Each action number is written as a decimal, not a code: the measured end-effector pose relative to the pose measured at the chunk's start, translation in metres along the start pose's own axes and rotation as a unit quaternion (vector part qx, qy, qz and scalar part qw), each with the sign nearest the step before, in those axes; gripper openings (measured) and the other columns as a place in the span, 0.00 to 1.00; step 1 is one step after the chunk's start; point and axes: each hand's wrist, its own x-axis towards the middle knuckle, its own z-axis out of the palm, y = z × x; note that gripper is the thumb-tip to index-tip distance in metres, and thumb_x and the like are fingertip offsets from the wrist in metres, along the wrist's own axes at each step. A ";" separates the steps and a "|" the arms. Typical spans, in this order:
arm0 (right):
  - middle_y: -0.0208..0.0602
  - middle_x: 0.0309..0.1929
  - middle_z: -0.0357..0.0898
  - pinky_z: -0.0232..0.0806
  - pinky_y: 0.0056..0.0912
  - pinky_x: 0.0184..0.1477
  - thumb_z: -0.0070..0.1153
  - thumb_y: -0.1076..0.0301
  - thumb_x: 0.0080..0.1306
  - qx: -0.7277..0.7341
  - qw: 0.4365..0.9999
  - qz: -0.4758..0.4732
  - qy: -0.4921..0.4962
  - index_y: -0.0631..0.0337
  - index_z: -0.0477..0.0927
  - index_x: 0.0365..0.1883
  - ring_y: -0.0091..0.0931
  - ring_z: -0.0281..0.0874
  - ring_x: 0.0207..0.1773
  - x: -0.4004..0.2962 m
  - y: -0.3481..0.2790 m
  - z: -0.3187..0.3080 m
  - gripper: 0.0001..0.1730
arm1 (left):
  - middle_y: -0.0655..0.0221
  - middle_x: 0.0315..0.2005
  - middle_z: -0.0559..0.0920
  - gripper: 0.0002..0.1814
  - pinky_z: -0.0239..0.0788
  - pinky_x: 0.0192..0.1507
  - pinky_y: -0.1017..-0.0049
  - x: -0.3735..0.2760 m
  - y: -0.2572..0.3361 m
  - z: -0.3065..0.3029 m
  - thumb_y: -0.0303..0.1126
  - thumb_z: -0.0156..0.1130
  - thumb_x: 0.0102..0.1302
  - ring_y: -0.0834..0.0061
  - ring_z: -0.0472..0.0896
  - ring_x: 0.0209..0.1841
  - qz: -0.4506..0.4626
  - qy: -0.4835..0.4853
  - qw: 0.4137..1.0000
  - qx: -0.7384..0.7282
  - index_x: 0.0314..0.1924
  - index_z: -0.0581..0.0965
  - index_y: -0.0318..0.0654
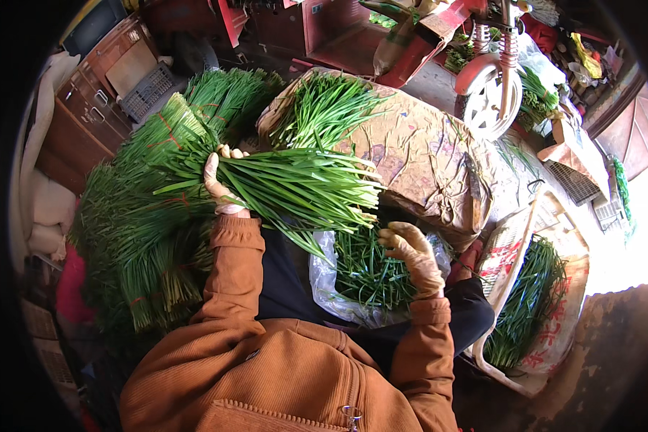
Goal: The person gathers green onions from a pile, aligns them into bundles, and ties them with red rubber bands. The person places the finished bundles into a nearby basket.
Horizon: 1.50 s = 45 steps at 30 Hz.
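Note:
Gloved, my left hand (222,181) grips a thick bunch of green garlic chives (308,186), whose pale cut ends point right. My right hand (410,254), also gloved, is raised with bent fingers just below those ends and holds nothing that I can see. Beneath it, loose green leaves (370,270) lie in a container lined with clear plastic (324,264). A smaller pile of chives (324,110) rests on a cloth-covered surface (410,146) in front of me. At left are stacked many chive bundles (156,216), several tied with red bands.
A knife-like strip (473,191) lies on the cover's right side. At right, a white-rimmed basket (505,318) holds more greens beside a printed sack (561,318). A vehicle's wheel (491,102) stands at upper right. Wooden cabinets (86,113) and a dark crate (147,92) are at upper left.

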 end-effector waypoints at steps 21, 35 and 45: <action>0.22 0.15 0.59 0.49 0.17 0.16 0.45 0.57 0.72 0.391 0.919 -0.031 0.027 0.50 0.68 0.20 0.14 0.54 0.16 0.001 0.014 -0.038 0.19 | 0.72 0.29 0.76 0.10 0.66 0.47 0.66 -0.001 -0.008 0.024 0.39 0.56 0.62 0.71 0.73 0.34 0.001 0.007 1.000 0.002 0.36 0.73 0.41; 0.37 0.45 0.79 0.68 0.25 0.48 0.56 0.66 0.66 -0.052 0.996 -0.021 -0.071 0.67 0.75 0.48 0.24 0.75 0.44 -0.001 0.013 0.024 0.16 | 0.72 0.35 0.80 0.11 0.67 0.47 0.66 0.008 -0.023 0.057 0.36 0.58 0.60 0.69 0.75 0.37 0.026 0.095 0.995 -0.002 0.40 0.74 0.39; 0.33 0.46 0.79 0.67 0.21 0.46 0.55 0.65 0.67 -0.035 0.983 -0.156 0.086 0.63 0.75 0.50 0.22 0.76 0.48 0.002 -0.028 0.017 0.16 | 0.73 0.30 0.75 0.11 0.66 0.48 0.66 0.006 -0.020 0.050 0.38 0.57 0.62 0.72 0.73 0.35 0.005 0.070 0.997 0.010 0.37 0.73 0.38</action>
